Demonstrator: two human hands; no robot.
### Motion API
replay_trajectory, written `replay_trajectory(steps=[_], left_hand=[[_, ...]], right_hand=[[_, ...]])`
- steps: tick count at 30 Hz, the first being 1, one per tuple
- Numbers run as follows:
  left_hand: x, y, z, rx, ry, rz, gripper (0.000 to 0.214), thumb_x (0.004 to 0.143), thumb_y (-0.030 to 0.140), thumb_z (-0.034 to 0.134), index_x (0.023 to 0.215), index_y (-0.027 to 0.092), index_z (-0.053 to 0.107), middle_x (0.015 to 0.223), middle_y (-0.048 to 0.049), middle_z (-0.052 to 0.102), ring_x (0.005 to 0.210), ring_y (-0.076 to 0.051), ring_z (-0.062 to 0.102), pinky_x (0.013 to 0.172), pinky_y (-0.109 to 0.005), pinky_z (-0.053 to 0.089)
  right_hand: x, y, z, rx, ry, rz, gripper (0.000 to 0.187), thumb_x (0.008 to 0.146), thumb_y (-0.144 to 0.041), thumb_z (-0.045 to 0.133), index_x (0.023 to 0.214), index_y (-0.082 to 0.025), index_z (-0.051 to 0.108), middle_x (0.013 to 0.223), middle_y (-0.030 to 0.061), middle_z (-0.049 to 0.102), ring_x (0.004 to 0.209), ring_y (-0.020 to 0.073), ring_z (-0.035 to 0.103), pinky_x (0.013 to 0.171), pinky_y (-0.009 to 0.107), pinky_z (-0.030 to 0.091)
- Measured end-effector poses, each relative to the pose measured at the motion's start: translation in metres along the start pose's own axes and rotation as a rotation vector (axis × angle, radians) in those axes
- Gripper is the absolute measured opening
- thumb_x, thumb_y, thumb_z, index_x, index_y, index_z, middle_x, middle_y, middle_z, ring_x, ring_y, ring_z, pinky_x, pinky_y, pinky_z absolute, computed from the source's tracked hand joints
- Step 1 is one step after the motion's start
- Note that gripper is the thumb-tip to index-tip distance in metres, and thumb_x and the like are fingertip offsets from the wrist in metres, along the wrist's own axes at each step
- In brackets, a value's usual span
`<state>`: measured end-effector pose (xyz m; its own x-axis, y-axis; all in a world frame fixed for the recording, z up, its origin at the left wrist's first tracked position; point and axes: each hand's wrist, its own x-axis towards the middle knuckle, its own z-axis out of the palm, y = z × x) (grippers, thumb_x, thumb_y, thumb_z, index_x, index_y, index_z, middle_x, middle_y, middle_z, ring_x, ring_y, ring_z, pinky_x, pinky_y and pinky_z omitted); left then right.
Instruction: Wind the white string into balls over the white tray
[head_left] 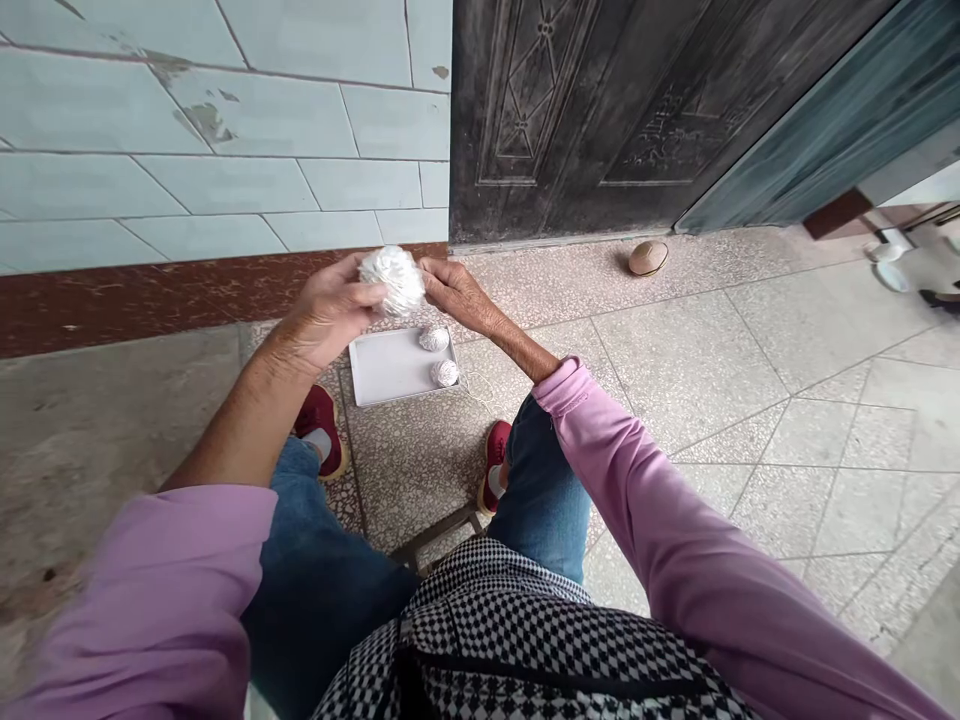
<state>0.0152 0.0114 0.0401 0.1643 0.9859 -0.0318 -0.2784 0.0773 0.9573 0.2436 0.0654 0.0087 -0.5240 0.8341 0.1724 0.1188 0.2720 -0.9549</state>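
A large white ball of yarn (394, 281) is held up in front of me, above the tray. My left hand (330, 310) grips it from the left, thumb on its near side and fingers behind. At its right edge my right hand (457, 292) is closed, fingertips pinched together; what they hold is too small to make out, perhaps strand. Below, a pale rectangular tray (390, 370) lies on the floor. Two smaller white yarn balls, a far one (433, 339) and a near one (445, 373), rest at its right side. A loose strand (478, 393) trails onto the floor.
A tiled wall (225, 110) stands ahead on the left, and a dark carved door (570, 110) on the right. Near the door's foot sits a tan rounded object (648, 258). My red shoes (493, 455) flank the tray. A low stool frame (439, 535) shows beneath me.
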Motion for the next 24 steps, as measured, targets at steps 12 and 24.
replay_trajectory(steps=[12, 24], left_hand=[[0.013, -0.017, -0.043, 0.516, 0.192, 0.036, 0.067, 0.058, 0.041, 0.120, 0.115, 0.025, 0.090, 0.103, -0.0021, 0.088, 0.104, -0.032, 0.077, 0.103, -0.050, 0.065], [-0.006, 0.001, -0.005, 0.092, -0.053, -0.078, 0.062, 0.067, 0.041, 0.113, 0.121, 0.024, 0.088, 0.116, -0.0077, 0.088, 0.124, -0.037, 0.081, 0.110, -0.051, 0.070]], right_hand=[[-0.015, -0.019, 0.011, -0.036, -0.182, -0.106, 0.070, 0.131, -0.083, 0.075, 0.092, -0.025, 0.064, 0.085, 0.0004, 0.055, 0.084, 0.0220, 0.049, 0.081, 0.033, 0.046], [-0.003, -0.002, -0.001, -0.080, -0.008, 0.076, 0.068, 0.138, -0.069, 0.071, 0.089, -0.028, 0.050, 0.081, -0.0028, 0.043, 0.086, 0.0208, 0.048, 0.082, 0.034, 0.044]])
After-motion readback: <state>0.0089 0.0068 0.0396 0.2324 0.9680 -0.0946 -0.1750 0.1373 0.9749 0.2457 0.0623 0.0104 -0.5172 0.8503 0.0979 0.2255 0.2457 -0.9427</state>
